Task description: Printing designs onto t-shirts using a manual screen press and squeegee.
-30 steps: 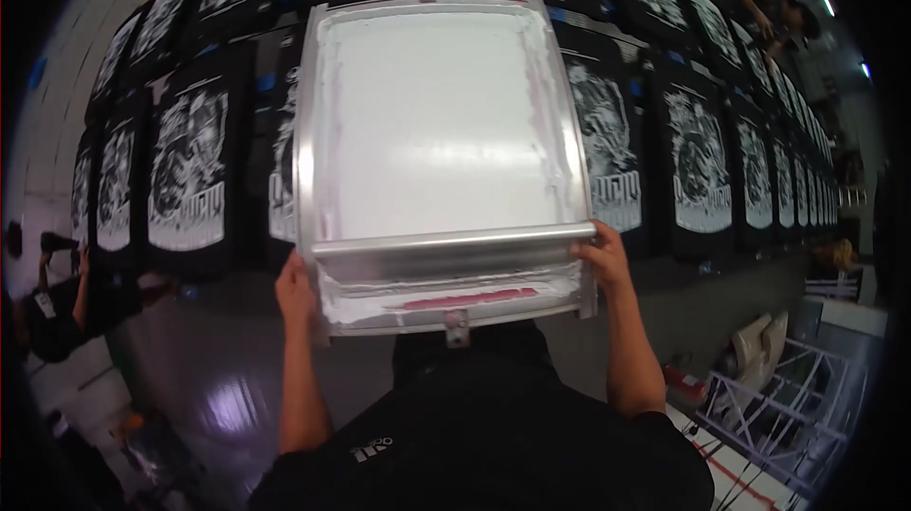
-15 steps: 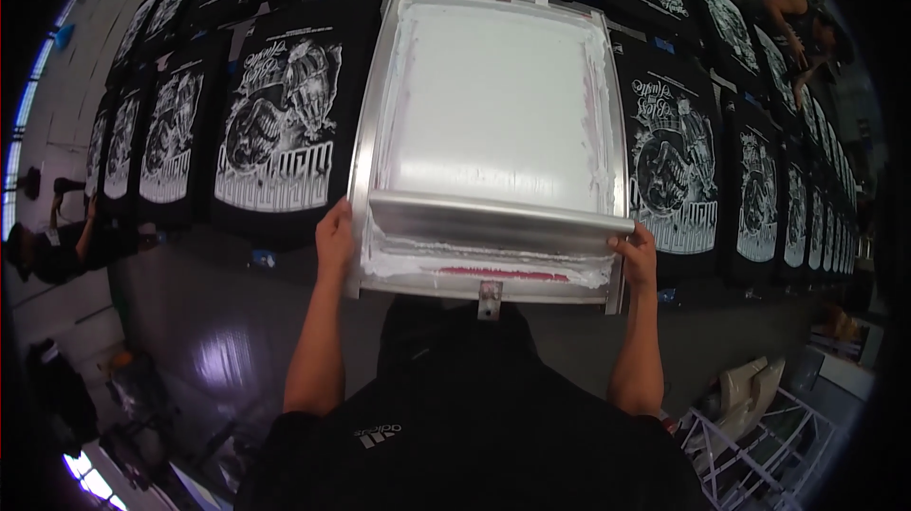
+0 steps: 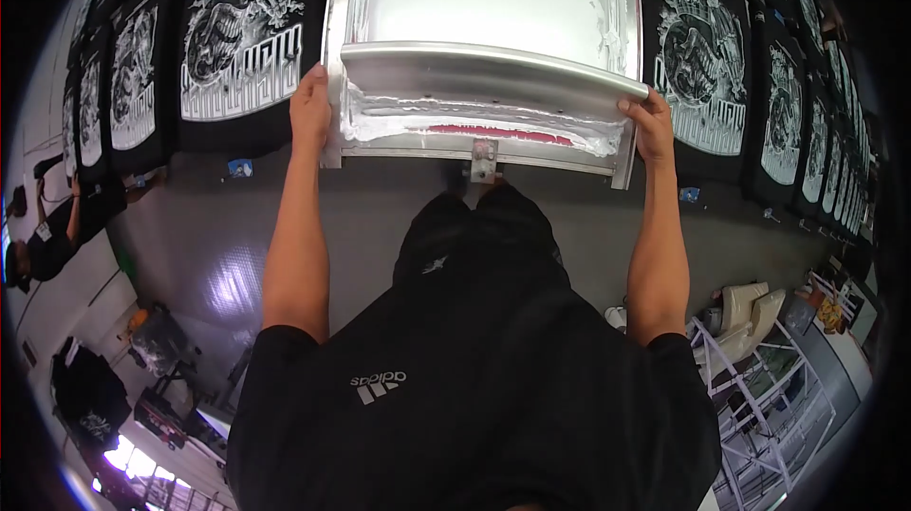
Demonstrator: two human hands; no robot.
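Note:
In front of me lies a metal-framed printing screen (image 3: 334,27), its mesh coated with white ink. A wide metal squeegee (image 3: 493,70) lies across its near part, with thick white ink and a reddish streak on my side of it. My left hand (image 3: 310,111) is closed on the screen's left rail, beside the squeegee's left end. My right hand (image 3: 652,127) is closed around the squeegee's right end, where it overlaps the right rail, thumb on top. Its fingertips underneath are hidden. A metal bracket (image 3: 484,160) sits at the middle of the near frame edge.
Black shirts with white prints lie in rows to the left (image 3: 242,37) and right (image 3: 700,65). Another person (image 3: 71,226) stands at far left. A white metal rack (image 3: 759,407) stands at lower right, and a grey floor (image 3: 370,217) runs along the table.
The view has tilted down, so the screen, squeegee and hands appear higher and more of my body shows. Both hands keep about the same places on the screen and squeegee.

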